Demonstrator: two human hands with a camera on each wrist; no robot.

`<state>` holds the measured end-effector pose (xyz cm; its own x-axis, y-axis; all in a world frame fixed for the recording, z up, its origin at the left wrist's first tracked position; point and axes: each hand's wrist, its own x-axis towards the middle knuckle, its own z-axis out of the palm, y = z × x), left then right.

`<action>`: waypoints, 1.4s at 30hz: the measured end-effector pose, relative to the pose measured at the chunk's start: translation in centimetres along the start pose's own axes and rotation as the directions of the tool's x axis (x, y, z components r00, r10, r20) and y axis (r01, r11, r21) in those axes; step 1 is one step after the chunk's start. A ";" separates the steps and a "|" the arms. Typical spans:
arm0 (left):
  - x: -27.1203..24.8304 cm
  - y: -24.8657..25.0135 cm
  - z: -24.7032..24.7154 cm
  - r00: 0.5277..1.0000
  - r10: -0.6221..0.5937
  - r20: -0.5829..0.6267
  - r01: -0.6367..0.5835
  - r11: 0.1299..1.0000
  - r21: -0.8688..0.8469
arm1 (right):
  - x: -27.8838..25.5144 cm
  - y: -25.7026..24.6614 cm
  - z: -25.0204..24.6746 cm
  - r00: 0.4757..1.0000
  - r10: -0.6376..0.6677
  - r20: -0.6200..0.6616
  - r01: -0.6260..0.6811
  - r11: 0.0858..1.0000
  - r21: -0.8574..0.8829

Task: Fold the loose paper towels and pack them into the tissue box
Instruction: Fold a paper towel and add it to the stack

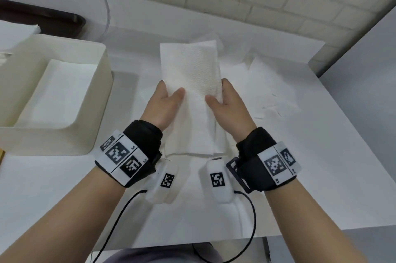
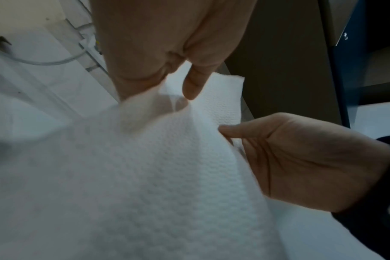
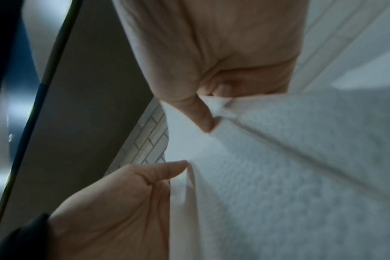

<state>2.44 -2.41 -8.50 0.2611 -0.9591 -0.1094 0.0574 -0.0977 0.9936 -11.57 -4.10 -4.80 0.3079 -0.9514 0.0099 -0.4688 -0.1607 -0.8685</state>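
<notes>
Step in hand: carrying a folded paper towel [image 1: 190,82] to the tissue box [image 1: 53,95]. The towel is held above the table [image 1: 278,177], at centre, well apart from the box on the left. The left hand [image 1: 162,104] pinches its left edge, thumb on top and fingers [image 2: 191,88] curled beneath; the right hand [image 1: 227,106] pinches the right edge likewise.

To do this well, keep both pinches level and lightly tensioned so the layers do not splay; the near end hangs slack and may unfold. Lower the towel flat onto the sheets already inside the box, edges aligned with the walls.

Materials: the towel is white, embossed with a fine dimpled pattern, soft and limp, folded into a long rectangle. The box is cream, rigid, open-topped, with rounded corners. More loose paper towels [image 1: 270,82] lie rumpled on the table at right.
</notes>
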 end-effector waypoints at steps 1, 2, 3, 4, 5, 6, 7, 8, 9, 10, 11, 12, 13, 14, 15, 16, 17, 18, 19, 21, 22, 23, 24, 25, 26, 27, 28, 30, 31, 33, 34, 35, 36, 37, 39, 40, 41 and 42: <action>-0.1 0.2 0.2 0.999 0.024 -0.021 -0.024 1.000 -0.008 | 0.0 0.2 0.4 0.999 0.031 -0.012 -0.030 0.996 0.089; -0.2 0.3 0.3 0.998 0.053 -0.044 -0.054 0.998 -0.014 | -0.1 0.3 0.8 0.998 0.054 -0.017 -0.050 0.984 0.171; -0.3 0.5 0.3 0.994 0.083 -0.068 -0.085 0.996 -0.021 | -0.2 0.4 1.0 0.998 0.066 -0.020 -0.059 0.969 0.240; -0.3 0.7 0.3 0.989 0.115 -0.089 -0.119 0.992 -0.032 | -0.2 0.6 1.2 0.997 0.069 -0.028 -0.058 0.952 0.300; -0.3 0.9 0.2 0.983 0.147 -0.106 -0.151 0.988 -0.030 | -0.3 0.6 1.3 0.997 0.064 -0.037 -0.046 0.933 0.356; -0.2 1.0 0.2 0.977 0.178 -0.118 -0.180 0.984 -0.006 | -0.4 0.7 1.4 0.998 0.051 -0.048 -0.027 0.913 0.406; -0.2 1.2 0.1 0.971 0.206 -0.118 -0.204 0.979 0.028 | -0.5 0.8 1.4 0.998 0.038 -0.057 -0.008 0.894 0.448; -0.1 1.3 0.1 0.967 0.229 -0.113 -0.224 0.973 0.051 | -0.5 0.9 1.4 0.998 0.025 -0.060 0.006 0.878 0.479; -0.2 1.4 0.2 0.961 0.255 -0.104 -0.249 0.966 0.062 | -0.6 0.9 1.3 0.998 0.014 -0.059 0.017 0.866 0.499; -0.3 1.5 0.3 0.955 0.283 -0.093 -0.278 0.958 0.065 | -0.7 1.0 1.4 0.998 0.006 -0.059 0.025 0.857 0.514; -0.4 1.6 0.5 0.946 0.310 -0.091 -0.306 0.950 0.062 | -0.7 1.0 1.4 0.998 -0.004 -0.062 0.036 0.845 0.533; -0.5 1.6 0.6 0.939 0.330 -0.094 -0.326 0.944 0.056 | -0.7 1.1 1.4 0.997 -0.014 -0.070 0.050 0.829 0.557; -0.5 1.6 0.6 0.936 0.338 -0.098 -0.335 0.941 0.048 | -0.8 1.2 1.4 0.996 -0.027 -0.082 0.070 0.809 0.583; -0.5 1.5 0.7 0.934 0.342 -0.101 -0.339 0.940 0.046 | -0.8 1.2 1.4 0.994 -0.038 -0.098 0.090 0.792 0.604; -0.4 1.5 0.6 0.933 0.345 -0.100 -0.341 0.938 0.058 | -0.7 1.2 1.3 0.993 -0.045 -0.113 0.106 0.777 0.620; -0.4 1.6 0.6 0.932 0.351 -0.095 -0.344 0.935 0.082 | -0.7 1.2 1.2 0.991 -0.045 -0.123 0.113 0.767 0.631; -0.3 1.7 0.5 0.930 0.357 -0.086 -0.348 0.932 0.107 | -0.7 1.2 1.0 0.992 -0.035 -0.124 0.107 0.762 0.639; -0.3 1.8 0.5 0.929 0.362 -0.075 -0.351 0.928 0.128 | -0.6 1.3 0.9 0.993 -0.021 -0.115 0.091 0.761 0.642; -0.4 2.0 0.5 0.928 0.368 -0.065 -0.356 0.923 0.146 | -0.6 1.3 0.8 0.995 0.001 -0.101 0.064 0.768 0.637; -0.5 2.2 0.7 0.930 0.364 -0.052 -0.352 0.921 0.167 | -0.4 1.5 0.7 0.997 0.044 -0.069 0.008 0.788 0.616; -0.5 2.2 0.9 0.936 0.349 -0.051 -0.337 0.928 0.156 | -0.4 1.6 0.7 0.996 0.059 -0.065 -0.007 0.792 0.610; -0.5 2.2 1.0 0.945 0.322 -0.055 -0.314 0.941 0.125 | -0.4 1.6 0.7 0.995 0.066 -0.068 -0.011 0.793 0.609; -0.4 2.1 1.1 0.955 0.288 -0.064 -0.283 0.956 0.078 | -0.4 1.6 0.7 0.994 0.070 -0.083 -0.005 0.791 0.611; -0.4 2.0 1.2 0.964 0.256 -0.075 -0.255 0.967 0.029 | -0.5 1.6 0.6 0.992 0.071 -0.102 0.008 0.786 0.618; -0.3 1.8 1.3 0.968 0.236 -0.084 -0.237 0.971 -0.004 | -0.5 1.5 0.6 0.990 0.073 -0.123 0.020 0.778 0.628; -0.3 1.7 1.4 0.970 0.227 -0.088 -0.229 0.973 -0.006 | -0.6 1.5 0.5 0.987 0.079 -0.137 0.027 0.771 0.636; -0.4 1.7 1.6 0.969 0.229 -0.088 -0.228 0.973 0.019 | -0.6 1.5 0.5 0.987 0.081 -0.139 0.026 0.770 0.637; -0.7 1.6 1.9 0.966 0.249 -0.065 -0.244 0.967 0.077 | -0.7 1.3 0.5 0.990 0.080 -0.113 0.005 0.796 0.606; -1.0 1.7 2.0 0.968 0.246 -0.047 -0.241 0.967 0.083 | -0.7 1.2 0.5 0.992 0.072 -0.101 -0.001 0.816 0.578; -1.2 2.0 2.0 0.978 0.206 0.000 -0.205 0.974 0.093 | -0.7 1.1 0.4 0.992 0.050 -0.117 0.019 0.850 0.526; -1.2 2.2 1.9 0.982 0.187 0.024 -0.189 0.976 0.107 | -0.7 1.1 0.3 0.989 0.046 -0.142 0.033 0.862 0.506; -1.1 2.3 1.7 0.983 0.177 0.048 -0.181 0.977 0.114 | -0.7 1.2 0.0 0.984 0.046 -0.172 0.045 0.869 0.493; -1.0 2.4 1.4 0.982 0.173 0.076 -0.181 0.977 0.116 | -0.7 1.3 -0.2 0.979 0.049 -0.198 0.054 0.872 0.487; -0.9 2.6 1.2 0.979 0.174 0.103 -0.186 0.975 0.122 | -0.6 1.4 -0.4 0.976 0.049 -0.214 0.063 0.872 0.486; -0.6 2.8 0.8 0.969 0.192 0.153 -0.216 0.963 0.164 | -0.6 1.4 -0.5 0.976 0.011 -0.220 0.100 0.867 0.488; -0.5 2.8 0.7 0.963 0.203 0.180 -0.237 0.952 0.192 | -0.7 1.3 -0.4 0.976 -0.022 -0.217 0.130 0.859 0.495; -0.4 2.9 0.6 0.953 0.220 0.208 -0.263 0.941 0.212 | -0.7 1.3 -0.3 0.976 -0.057 -0.211 0.160 0.845 0.511; -0.3 3.0 0.6 0.940 0.244 0.239 -0.298 0.928 0.224 | -0.8 1.2 -0.3 0.976 -0.082 -0.204 0.181 0.825 0.535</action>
<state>2.00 -2.55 -5.46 0.0292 -0.9888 0.1466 -0.2407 0.1354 0.9611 -12.62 -3.61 -5.75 0.1699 -0.9686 0.1817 0.1113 -0.1643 -0.9801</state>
